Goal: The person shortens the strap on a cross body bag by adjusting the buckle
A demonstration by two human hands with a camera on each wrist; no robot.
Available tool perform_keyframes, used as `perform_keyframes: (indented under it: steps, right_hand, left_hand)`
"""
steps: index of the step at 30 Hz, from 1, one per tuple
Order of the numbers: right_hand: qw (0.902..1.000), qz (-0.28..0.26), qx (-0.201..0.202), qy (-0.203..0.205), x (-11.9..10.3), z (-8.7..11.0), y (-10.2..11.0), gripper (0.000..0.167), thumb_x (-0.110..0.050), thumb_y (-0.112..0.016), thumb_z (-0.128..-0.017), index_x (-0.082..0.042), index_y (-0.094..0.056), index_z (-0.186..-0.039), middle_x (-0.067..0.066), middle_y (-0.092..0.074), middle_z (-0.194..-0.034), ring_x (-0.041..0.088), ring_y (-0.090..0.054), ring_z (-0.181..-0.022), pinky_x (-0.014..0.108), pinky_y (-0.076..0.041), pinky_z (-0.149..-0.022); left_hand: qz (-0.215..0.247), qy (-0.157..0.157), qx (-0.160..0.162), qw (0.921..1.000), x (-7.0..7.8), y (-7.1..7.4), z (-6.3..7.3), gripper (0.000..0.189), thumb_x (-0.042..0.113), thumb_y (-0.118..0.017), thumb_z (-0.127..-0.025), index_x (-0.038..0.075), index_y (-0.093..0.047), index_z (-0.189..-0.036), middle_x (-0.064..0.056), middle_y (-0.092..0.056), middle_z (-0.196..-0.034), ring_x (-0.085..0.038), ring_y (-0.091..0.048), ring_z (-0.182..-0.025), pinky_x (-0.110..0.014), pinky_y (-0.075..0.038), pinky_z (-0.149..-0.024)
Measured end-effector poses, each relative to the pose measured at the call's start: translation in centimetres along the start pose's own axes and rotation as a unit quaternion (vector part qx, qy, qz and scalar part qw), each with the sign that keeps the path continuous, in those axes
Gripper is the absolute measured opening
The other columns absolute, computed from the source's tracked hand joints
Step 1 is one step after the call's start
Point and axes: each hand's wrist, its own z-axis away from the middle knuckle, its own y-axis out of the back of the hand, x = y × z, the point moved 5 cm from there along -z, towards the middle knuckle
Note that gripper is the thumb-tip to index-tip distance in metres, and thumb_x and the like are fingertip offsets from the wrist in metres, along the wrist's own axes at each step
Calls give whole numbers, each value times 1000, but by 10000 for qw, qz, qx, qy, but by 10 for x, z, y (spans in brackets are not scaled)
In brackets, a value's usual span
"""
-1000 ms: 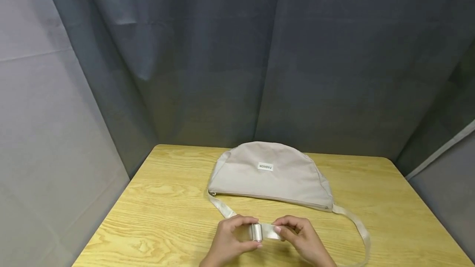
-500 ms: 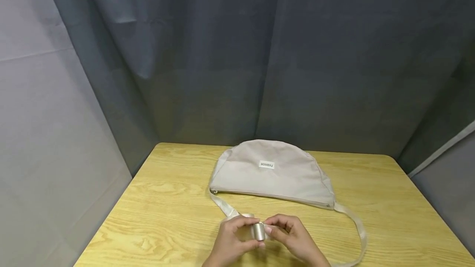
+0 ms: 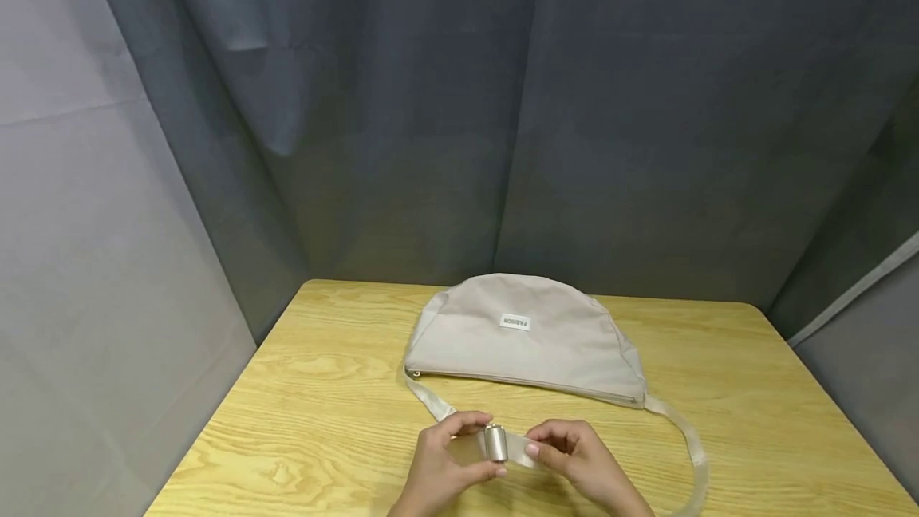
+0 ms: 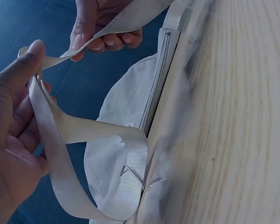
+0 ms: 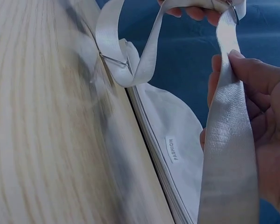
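Note:
A pale beige bag point(image 3: 527, 345) with a half-moon shape and a "FASHION" label lies on the wooden table. My left hand point(image 3: 445, 459) grips the bag's strap at its slide buckle point(image 3: 495, 443), thumb below and fingers above. Just to the right, my right hand point(image 3: 580, 461) pinches the strap point(image 3: 520, 450) between thumb and fingers. In the right wrist view, the strap point(image 5: 228, 135) runs flat past the right thumb up to the metal buckle edge point(image 5: 234, 13). A strap loop point(image 4: 60, 168) hangs from the left hand and passes through a metal ring point(image 4: 133, 177).
The wooden table point(image 3: 316, 389) extends on both sides of the bag. On the right, the rest of the strap point(image 3: 692, 441) curves from the bag's corner towards the near edge. Dark grey curtains point(image 3: 402, 118) hang behind, with a pale panel point(image 3: 108, 301) at the left.
My right hand moved in against the buckle, then drew back to the right, so a short length of strap shows between the hands again. My left hand keeps its grip at the buckle.

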Motion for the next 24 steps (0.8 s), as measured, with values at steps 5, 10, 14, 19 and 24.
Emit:
perform_keyframes:
  steps: [5,10,14,19,24]
  right_hand:
    - [9994,-347,-20,17,-1,-1,-7,16,-10,-60,-90,3,-66,-97,7,-66,-89,9,-58,-74,27,-50,-62]
    - [9958,-859,-274,128,-2,-6,-18,18,-7,-57,-92,7,-64,-100,8,-66,-93,12,-61,-79,30,-52,-67]
    - [9940,-1030,-314,212,-3,-8,-23,18,-6,-56,-92,8,-63,-101,7,-66,-94,14,-61,-81,30,-52,-69]
    - [9937,-1058,-255,274,-3,-8,-22,16,-3,-56,-91,9,-63,-100,6,-67,-94,14,-62,-82,31,-52,-69]
    - [9953,-938,-227,80,-3,-8,-17,18,-6,-57,-92,8,-62,-102,8,-66,-96,15,-62,-83,34,-52,-72]
  left_hand:
    - [71,195,9,9998,-4,0,2,44,5,-84,-64,1,-65,-103,-5,-67,-101,-17,-61,-93,-34,-44,-87]
    - [-65,96,-62,9999,-7,-3,2,42,6,-84,-64,1,-66,-102,-5,-68,-101,-16,-61,-96,-33,-46,-85]
    - [-168,57,-68,9998,-9,-4,3,41,7,-84,-64,3,-67,-102,-2,-68,-99,-15,-60,-96,-34,-47,-84]
    - [-281,-169,-116,9994,-8,-5,3,44,5,-85,-62,3,-67,-103,-2,-68,-100,-17,-61,-98,-33,-46,-86]
    - [-315,-167,-223,9991,-5,-3,1,43,2,-82,-66,2,-66,-106,-3,-67,-103,-16,-61,-96,-35,-47,-84]
